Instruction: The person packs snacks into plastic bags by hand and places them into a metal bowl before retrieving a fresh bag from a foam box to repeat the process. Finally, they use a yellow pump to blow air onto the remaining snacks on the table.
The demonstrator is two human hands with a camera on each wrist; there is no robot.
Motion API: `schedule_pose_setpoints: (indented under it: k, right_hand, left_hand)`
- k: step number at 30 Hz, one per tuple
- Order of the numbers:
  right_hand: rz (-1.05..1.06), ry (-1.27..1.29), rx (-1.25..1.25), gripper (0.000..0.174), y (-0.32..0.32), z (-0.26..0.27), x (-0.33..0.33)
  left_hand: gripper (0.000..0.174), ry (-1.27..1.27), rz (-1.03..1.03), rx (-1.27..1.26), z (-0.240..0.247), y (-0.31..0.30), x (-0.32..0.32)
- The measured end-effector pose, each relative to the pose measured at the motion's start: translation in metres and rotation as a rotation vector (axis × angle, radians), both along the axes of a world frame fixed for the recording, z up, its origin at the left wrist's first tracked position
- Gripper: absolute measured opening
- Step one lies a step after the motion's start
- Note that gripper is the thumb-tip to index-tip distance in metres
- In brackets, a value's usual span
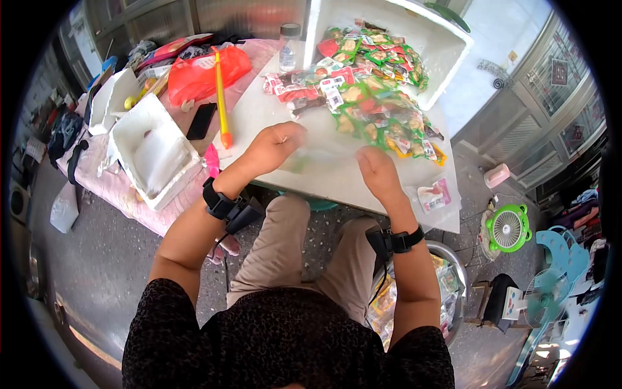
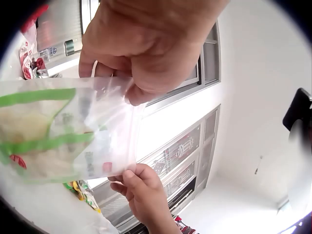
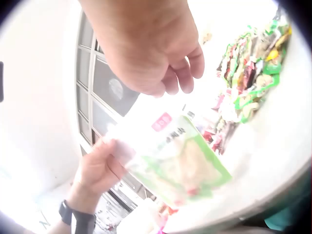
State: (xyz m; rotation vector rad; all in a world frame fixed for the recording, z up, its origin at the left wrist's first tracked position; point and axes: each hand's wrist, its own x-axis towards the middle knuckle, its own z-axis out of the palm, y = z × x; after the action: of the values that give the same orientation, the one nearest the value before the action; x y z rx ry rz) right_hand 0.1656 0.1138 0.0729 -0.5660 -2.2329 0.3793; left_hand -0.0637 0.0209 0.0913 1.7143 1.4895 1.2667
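Observation:
Between my two hands is stretched a clear plastic food pouch (image 2: 48,129) with green print and pale food inside; in the head view it is a faint blur over the white tabletop (image 1: 317,149). My left hand (image 1: 275,146) pinches one top corner. At the other top corner, my right hand (image 2: 144,192) grips the edge between thumb and fingers, as the left wrist view shows. The right wrist view is overexposed along the pouch's upper edge. Beyond my hands lies a heap of similar green and red food pouches (image 1: 372,107), spilling out of a tipped white foam box (image 1: 450,61).
A yellow stick-like thing (image 1: 221,97), a black phone (image 1: 202,121) and an open foam box (image 1: 178,170) lie to the left. A small packet (image 1: 434,196) sits near the right table edge. Below my right arm, a metal basin (image 1: 461,279) holds more pouches.

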Motion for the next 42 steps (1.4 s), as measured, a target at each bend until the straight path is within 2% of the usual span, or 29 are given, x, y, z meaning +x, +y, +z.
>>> schedule_pose_setpoints:
  k: [3,5,6,9,10,12,13,15,16,20,22,25,28,31,35,39,41,42]
  right_hand:
    - [0.020,0.028,-0.173,0.007,-0.022,0.050,0.013]
    - [0.061,-0.019,-0.311,0.006,-0.027,0.062,0.025]
    - [0.082,-0.043,-0.381,0.005,-0.030,0.065,0.030]
    - [0.206,0.085,-0.755,0.004,-0.045,0.066,0.050]
    - [0.162,0.018,-0.692,0.004,-0.042,0.062,0.055]
    - [0.077,-0.115,-0.573,0.007,-0.038,0.051,0.063]
    - [0.093,-0.093,-0.561,0.007,-0.041,0.050,0.064]
    - [0.091,-0.049,-0.540,0.006,-0.054,0.050,0.067]
    - [0.038,-0.164,-0.406,0.014,-0.057,0.051,0.070]
    - [0.043,-0.169,-0.187,0.027,-0.085,0.046,0.059]
    - [0.076,-0.284,-0.288,0.021,-0.093,0.039,0.054]
    - [0.116,-0.228,-0.416,0.015,-0.105,0.030,0.058]
    - [0.076,-0.220,-0.383,0.013,-0.112,0.018,0.077]
    - [0.015,-0.219,-0.415,0.012,-0.118,0.017,0.117]
    - [-0.203,-0.191,-0.555,0.010,-0.135,0.017,0.185]
    - [-0.496,-0.199,-0.769,0.007,-0.161,-0.005,0.253]
    - [-0.628,-0.112,-0.826,0.004,-0.173,-0.033,0.295]
    - [-0.693,-0.052,-0.866,0.008,-0.178,-0.045,0.314]
  left_hand:
    - [0.015,-0.342,-0.141,-0.033,0.016,-0.006,0.003]
    - [0.013,-0.592,-0.248,-0.041,0.021,-0.012,0.011]
    - [0.012,-0.573,-0.228,-0.097,0.016,-0.011,0.013]
    - [0.011,-0.721,-0.344,-0.077,0.008,-0.020,0.025]
    - [0.010,-0.748,-0.406,-0.044,0.011,-0.025,0.030]
    - [0.010,-0.594,-0.300,-0.116,0.003,-0.025,0.034]
    - [0.010,-0.511,-0.254,-0.144,0.002,-0.022,0.037]
    - [0.011,-0.515,-0.265,-0.054,0.010,-0.028,0.044]
    - [0.012,-0.528,-0.290,-0.031,0.011,-0.032,0.050]
    - [0.012,-0.356,-0.291,-0.088,0.008,-0.043,0.065]
    - [0.013,-0.342,-0.331,-0.121,0.005,-0.048,0.072]
    - [0.013,-0.352,-0.414,-0.170,-0.002,-0.056,0.077]
    - [0.014,-0.399,-0.498,-0.223,-0.016,-0.056,0.072]
    - [0.015,-0.266,-0.390,-0.346,-0.043,-0.052,0.062]
    - [0.020,0.225,-0.198,-0.340,-0.101,-0.052,0.040]
    - [0.020,0.724,-0.277,0.063,-0.139,-0.064,0.028]
    - [0.019,0.718,-0.220,0.067,-0.149,-0.072,0.031]
    - [0.019,0.743,-0.200,0.077,-0.152,-0.074,0.033]
